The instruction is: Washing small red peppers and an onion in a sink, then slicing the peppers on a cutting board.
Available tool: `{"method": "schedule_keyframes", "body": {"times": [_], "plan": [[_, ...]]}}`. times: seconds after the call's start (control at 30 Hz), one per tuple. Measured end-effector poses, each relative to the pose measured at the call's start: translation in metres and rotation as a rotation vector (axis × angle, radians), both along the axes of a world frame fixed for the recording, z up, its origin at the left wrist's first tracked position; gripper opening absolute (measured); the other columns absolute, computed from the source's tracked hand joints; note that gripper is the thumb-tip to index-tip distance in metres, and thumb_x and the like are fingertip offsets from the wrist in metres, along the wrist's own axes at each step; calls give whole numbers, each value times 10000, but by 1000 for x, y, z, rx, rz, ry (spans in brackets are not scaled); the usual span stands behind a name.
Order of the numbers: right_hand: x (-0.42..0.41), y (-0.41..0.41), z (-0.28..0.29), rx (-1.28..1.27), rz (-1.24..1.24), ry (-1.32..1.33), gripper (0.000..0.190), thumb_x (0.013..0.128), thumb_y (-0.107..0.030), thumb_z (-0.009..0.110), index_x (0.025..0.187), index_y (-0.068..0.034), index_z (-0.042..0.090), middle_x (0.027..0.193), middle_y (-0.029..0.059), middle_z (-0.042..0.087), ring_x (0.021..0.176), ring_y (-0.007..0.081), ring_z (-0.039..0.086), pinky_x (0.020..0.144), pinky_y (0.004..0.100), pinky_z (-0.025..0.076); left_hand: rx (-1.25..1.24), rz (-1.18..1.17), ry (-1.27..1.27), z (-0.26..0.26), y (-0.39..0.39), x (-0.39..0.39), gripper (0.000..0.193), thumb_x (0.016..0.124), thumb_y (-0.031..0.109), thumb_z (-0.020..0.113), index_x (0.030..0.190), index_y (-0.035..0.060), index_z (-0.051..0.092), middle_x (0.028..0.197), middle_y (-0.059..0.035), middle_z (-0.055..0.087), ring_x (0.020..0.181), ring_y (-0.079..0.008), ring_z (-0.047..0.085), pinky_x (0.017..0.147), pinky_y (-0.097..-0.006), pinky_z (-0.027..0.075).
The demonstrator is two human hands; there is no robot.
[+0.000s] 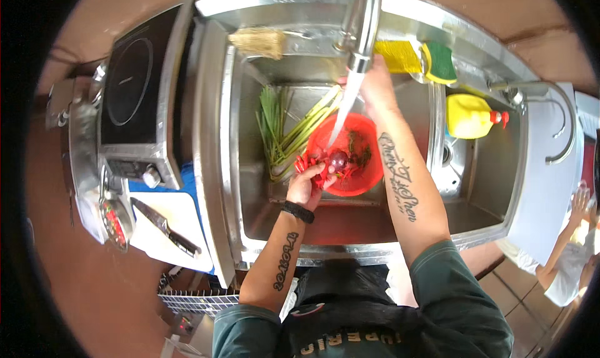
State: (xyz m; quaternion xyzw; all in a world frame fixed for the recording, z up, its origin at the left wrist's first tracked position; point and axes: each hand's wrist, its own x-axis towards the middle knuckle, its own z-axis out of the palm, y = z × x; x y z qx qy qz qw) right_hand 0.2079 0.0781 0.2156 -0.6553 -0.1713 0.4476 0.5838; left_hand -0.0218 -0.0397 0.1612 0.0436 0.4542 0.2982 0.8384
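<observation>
My left hand is closed around a bunch of red chillies at the left rim of a red plastic colander. Beside its fingers a small purple-red onion and some dark green herbs lie in the colander. Water streams from the metal faucet onto the colander's left part. Further back, my right hand reaches in behind the spout, which partly hides its fingers; what they touch cannot be made out. Lemongrass stalks and green leaves lie in the sink basin left of the colander.
On the sink's back ledge are a tan scrubber, a yellow scouring cloth and a green-yellow sponge. A yellow bottle is at right. Leftward are an induction cooker and a knife on a white cutting board. Another person's hand shows far right.
</observation>
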Motion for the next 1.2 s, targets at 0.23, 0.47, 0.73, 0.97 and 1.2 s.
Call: {"method": "schedule_keyframes", "body": {"times": [0.23,0.47,0.73,0.97,1.2], "plan": [[90,43,23,169,25,405,240,983,-239,590,1001,-1,557,919,124,625,831,216,613,750,367,538,337,3,11,70,2,5,361,881,-16,696,1207,32,551,1068,-118,688,888,-234,711,738,-336,584],[-77,-93,31,203,404,-153,460,1044,-367,500,1296,13,562,1182,156,665,1066,251,647,897,365,518,320,-129,-109,80,7,-32,403,854,-54,688,1238,-21,570,1077,-140,704,919,-229,713,777,-326,579],[-157,-165,91,107,848,-806,416,1013,-283,498,1317,-11,583,1274,209,634,1190,385,599,1017,428,467,383,-318,-50,85,-14,-49,417,873,39,696,1272,29,573,1200,-110,652,1058,-211,639,869,-362,543],[-284,-151,127,522,340,-116,437,1034,-327,512,1329,-9,567,1372,162,579,1263,328,565,1081,436,425,1181,-452,485,213,29,-250,383,780,35,736,1117,49,555,973,-147,680,924,-286,694,821,-379,553],[-498,-130,117,170,969,-1110,512,837,-171,716,1286,-5,535,1124,202,584,1079,405,572,953,447,478,1270,-492,1331,156,54,-513,358,770,6,647,1113,61,562,976,-182,641,918,-397,645,791,-459,526]]}}
